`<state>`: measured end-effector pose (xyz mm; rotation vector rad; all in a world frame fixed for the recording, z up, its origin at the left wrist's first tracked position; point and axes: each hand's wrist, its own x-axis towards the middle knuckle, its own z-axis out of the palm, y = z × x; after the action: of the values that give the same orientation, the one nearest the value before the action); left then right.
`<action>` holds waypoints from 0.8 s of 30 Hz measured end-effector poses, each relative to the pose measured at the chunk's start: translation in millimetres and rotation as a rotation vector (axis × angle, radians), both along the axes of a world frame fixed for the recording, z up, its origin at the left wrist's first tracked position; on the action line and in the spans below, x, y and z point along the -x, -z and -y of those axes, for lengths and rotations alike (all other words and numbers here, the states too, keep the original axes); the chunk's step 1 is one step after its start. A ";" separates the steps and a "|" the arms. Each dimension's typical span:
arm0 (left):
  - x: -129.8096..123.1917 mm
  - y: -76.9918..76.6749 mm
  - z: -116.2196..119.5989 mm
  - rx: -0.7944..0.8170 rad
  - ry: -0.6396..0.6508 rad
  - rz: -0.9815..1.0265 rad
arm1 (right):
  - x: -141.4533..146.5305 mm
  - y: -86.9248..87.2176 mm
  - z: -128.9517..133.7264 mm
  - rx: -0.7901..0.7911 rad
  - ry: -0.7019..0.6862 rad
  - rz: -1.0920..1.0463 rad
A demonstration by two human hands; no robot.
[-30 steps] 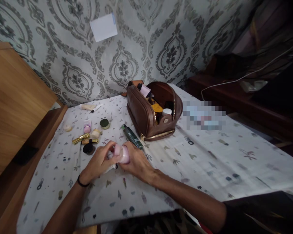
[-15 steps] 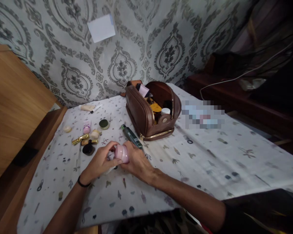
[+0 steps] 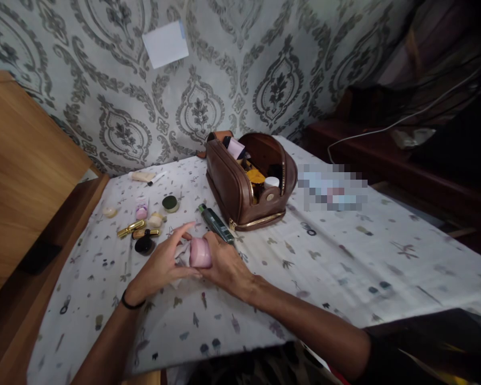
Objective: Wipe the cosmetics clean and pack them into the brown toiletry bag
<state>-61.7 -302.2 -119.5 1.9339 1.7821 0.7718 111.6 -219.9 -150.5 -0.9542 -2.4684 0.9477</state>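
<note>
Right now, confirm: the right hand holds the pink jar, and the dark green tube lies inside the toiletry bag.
Not inside: the head view shows the dark green tube lying on the tablecloth, beside the toiletry bag. The right hand holds the pink jar.

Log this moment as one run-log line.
right hand: grips pink jar | left hand: curved around crumpled white material beside jar | nearby: dark green tube, open brown bag

Patterned grey wall point(image 3: 200, 115), wooden panel point(image 3: 28, 144)
</note>
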 end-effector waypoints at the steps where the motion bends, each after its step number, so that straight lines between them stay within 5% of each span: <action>1: -0.2 -0.3 0.7 0.017 -0.030 -0.002 | 0.0 -0.5 0.4 -0.004 0.000 0.009; 10: -17.0 -13.2 -3.8 0.133 -0.091 -0.038 | -1.9 -3.4 2.0 -0.106 -0.061 0.115; 18: -14.3 -2.1 -3.8 0.145 -0.112 -0.081 | -3.8 -9.8 6.0 -0.258 -0.126 0.211; 24: -10.8 -4.2 -5.2 0.137 -0.042 -0.036 | -4.3 -6.2 2.2 -0.132 -0.112 0.162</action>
<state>-50.9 -297.0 -115.3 1.8383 1.8509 0.6154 115.9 -222.1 -144.3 -0.8886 -2.7069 0.7561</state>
